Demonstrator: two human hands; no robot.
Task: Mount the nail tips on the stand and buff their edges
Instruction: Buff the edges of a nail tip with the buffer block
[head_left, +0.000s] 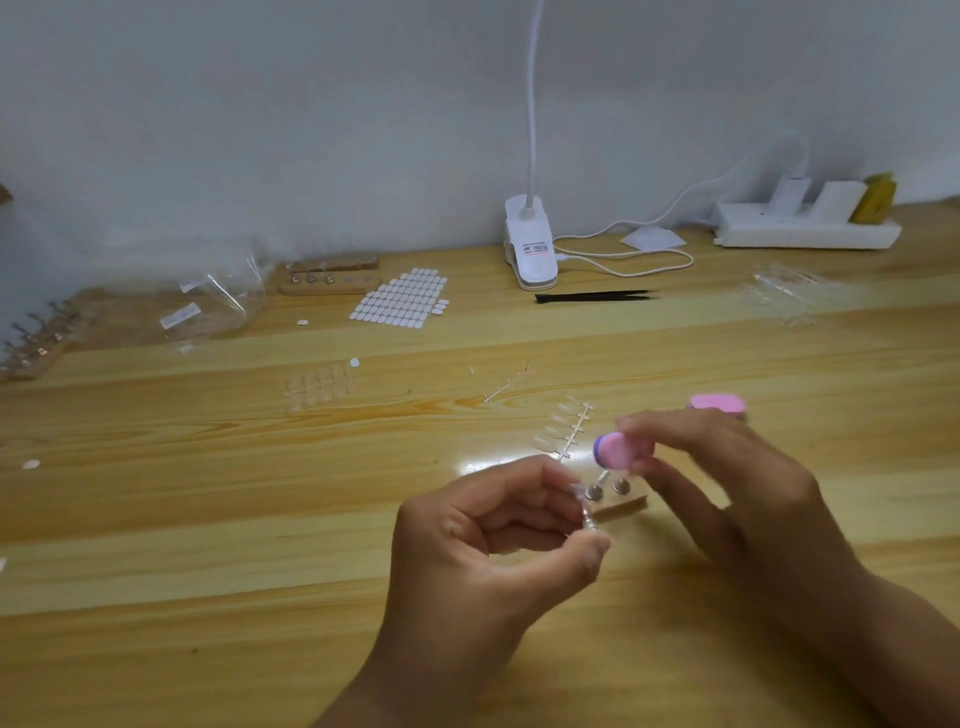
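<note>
Closest in, the left hand (493, 545) pinches a tiny silver metal holder peg (589, 521) between thumb and forefinger, the other fingers curled in under it. There's a clear plastic nail tip (576, 489) sitting on top of the peg. The right hand (727, 483) has its fingers pinching a small pink buffer block with a purple layer (618, 452), held just beside the tip. It's blurry, so I can't tell if it's actually touching.

My guess on handling: that tip weighs nothing, it's thin and springy and pretty slick, so it would pop off or crack if squeezed. I'd hold the peg low on the stem, not the tip itself, and keep the buffer strokes light along the edge.

Right behind the hands is the little wooden stand block with round metal sockets (623, 506) on the wooden table (208, 519). Past that there's a strip of clear nail tips on a plastic sprue (566, 431) and a second pink buffer (717, 402).

Further back, a sheet of white oval adhesive tabs (400, 299), black tweezers (592, 297) and a white clip-on lamp (530, 249) by the wall.
</note>
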